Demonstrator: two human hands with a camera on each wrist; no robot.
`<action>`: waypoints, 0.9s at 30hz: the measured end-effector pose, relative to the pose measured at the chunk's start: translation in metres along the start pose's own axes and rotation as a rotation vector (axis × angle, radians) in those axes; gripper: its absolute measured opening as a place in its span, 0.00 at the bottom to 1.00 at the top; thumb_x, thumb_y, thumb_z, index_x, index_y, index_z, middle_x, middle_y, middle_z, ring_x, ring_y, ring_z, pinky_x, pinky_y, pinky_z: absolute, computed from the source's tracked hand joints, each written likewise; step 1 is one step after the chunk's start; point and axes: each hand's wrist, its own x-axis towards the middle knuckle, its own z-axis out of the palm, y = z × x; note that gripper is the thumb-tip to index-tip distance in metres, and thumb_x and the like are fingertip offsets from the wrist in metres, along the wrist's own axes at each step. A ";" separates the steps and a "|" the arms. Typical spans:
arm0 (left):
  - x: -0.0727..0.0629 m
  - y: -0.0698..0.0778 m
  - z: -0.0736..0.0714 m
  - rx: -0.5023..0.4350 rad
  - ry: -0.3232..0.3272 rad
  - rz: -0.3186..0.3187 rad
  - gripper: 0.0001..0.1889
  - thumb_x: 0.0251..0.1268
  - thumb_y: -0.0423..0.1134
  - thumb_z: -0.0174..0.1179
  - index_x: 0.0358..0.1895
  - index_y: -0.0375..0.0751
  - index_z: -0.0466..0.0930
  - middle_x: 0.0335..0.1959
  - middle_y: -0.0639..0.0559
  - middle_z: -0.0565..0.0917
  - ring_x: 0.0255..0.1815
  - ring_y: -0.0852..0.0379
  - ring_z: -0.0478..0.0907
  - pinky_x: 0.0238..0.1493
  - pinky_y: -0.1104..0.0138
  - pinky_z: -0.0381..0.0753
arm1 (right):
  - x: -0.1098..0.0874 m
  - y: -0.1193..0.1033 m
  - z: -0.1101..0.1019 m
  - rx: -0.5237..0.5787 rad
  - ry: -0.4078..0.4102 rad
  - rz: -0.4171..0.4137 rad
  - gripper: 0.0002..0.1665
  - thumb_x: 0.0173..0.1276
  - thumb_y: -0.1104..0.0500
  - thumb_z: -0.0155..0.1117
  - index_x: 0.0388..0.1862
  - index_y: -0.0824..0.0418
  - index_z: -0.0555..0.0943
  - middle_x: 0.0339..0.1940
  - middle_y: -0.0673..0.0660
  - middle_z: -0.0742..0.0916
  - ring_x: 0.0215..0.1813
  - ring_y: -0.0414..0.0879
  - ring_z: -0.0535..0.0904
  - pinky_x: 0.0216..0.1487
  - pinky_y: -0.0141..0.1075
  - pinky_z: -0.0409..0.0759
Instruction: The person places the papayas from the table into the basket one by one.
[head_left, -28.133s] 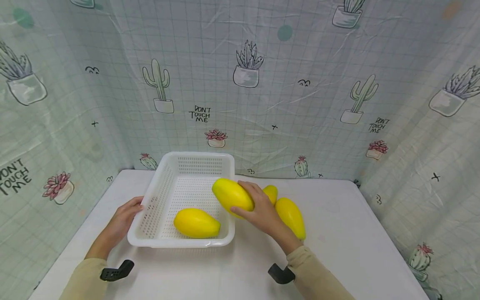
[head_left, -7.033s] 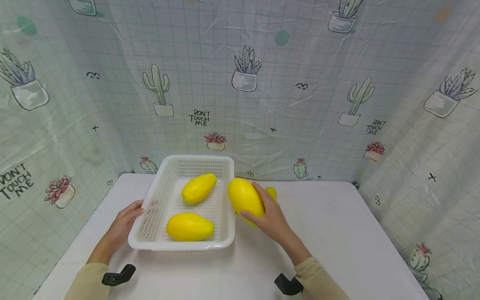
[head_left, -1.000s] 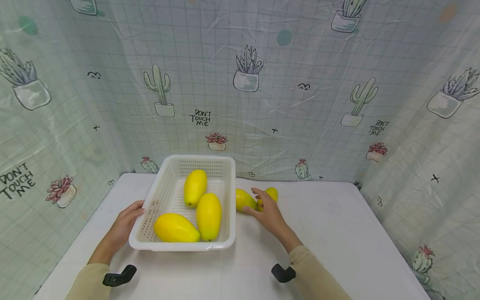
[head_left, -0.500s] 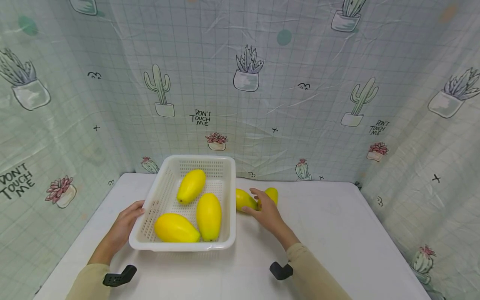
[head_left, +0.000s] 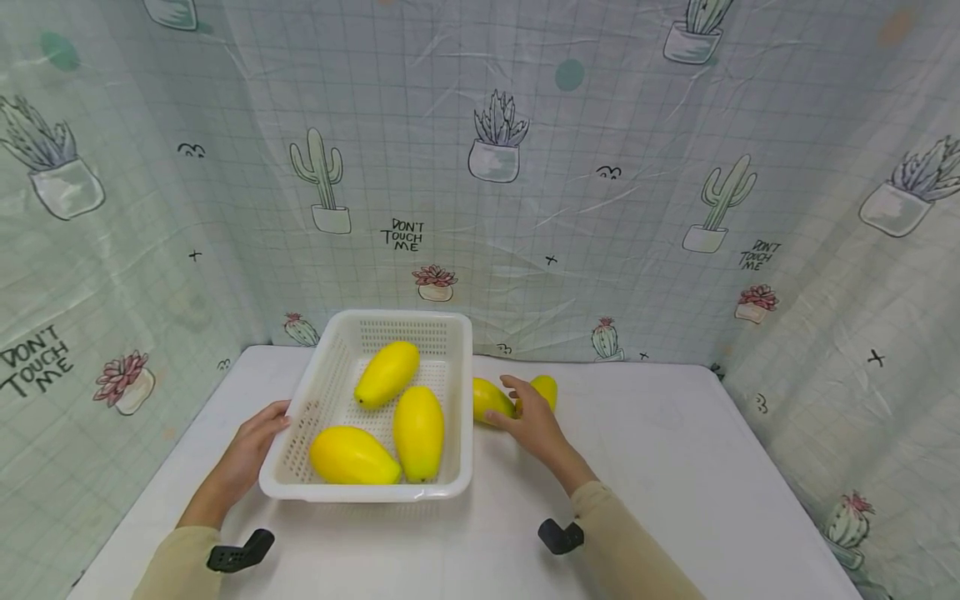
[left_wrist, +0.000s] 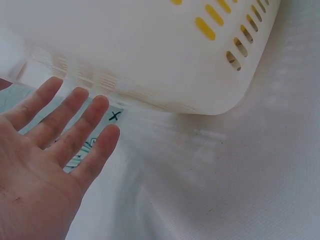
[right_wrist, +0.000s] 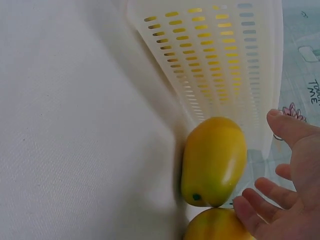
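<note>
Three smooth yellow fruits, papaya- or mango-shaped, lie in a white perforated plastic basket (head_left: 360, 493): one at the back (head_left: 387, 375), two at the front. My left hand (head_left: 243, 450) rests at the basket's left rim; the left wrist view shows its fingers (left_wrist: 82, 125) straight and spread along the outer wall. Beside the basket's right wall lie two more fruits, the nearer one (head_left: 491, 402) and another (head_left: 544, 389) partly behind my right hand (head_left: 536, 425). In the right wrist view the fingers are relaxed and hold nothing, close by the greenish-yellow fruit (right_wrist: 215, 160).
All of it stands on a white-covered table (head_left: 660, 483). A cactus-print curtain (head_left: 570, 208) closes off the back and both sides. A dark wrist camera (head_left: 242, 552) sits at the left sleeve, another (head_left: 561, 537) at the right.
The fruit held by my right hand seven seconds ago now lies in the basket. Over the last second the back fruit has rocked and turned; my right hand has shifted slightly left.
</note>
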 end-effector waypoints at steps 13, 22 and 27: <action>-0.001 -0.001 0.000 0.010 0.007 -0.005 0.29 0.77 0.54 0.37 0.72 0.39 0.57 0.56 0.71 0.74 0.51 0.73 0.76 0.51 0.77 0.77 | 0.004 0.004 0.005 0.004 -0.014 -0.001 0.40 0.62 0.47 0.69 0.69 0.57 0.68 0.66 0.59 0.76 0.63 0.57 0.75 0.63 0.49 0.75; -0.001 -0.001 -0.001 0.008 0.009 -0.008 0.28 0.78 0.53 0.37 0.72 0.40 0.57 0.56 0.71 0.73 0.51 0.73 0.76 0.51 0.77 0.77 | 0.008 0.006 0.008 -0.002 -0.027 0.020 0.40 0.62 0.48 0.69 0.70 0.58 0.68 0.66 0.59 0.76 0.63 0.56 0.74 0.63 0.49 0.75; -0.001 0.000 -0.001 0.006 0.013 -0.011 0.29 0.78 0.53 0.37 0.72 0.40 0.57 0.56 0.72 0.73 0.51 0.74 0.76 0.51 0.77 0.76 | 0.010 0.007 0.008 -0.026 -0.035 0.043 0.40 0.61 0.46 0.70 0.70 0.56 0.67 0.67 0.58 0.75 0.63 0.54 0.74 0.64 0.48 0.74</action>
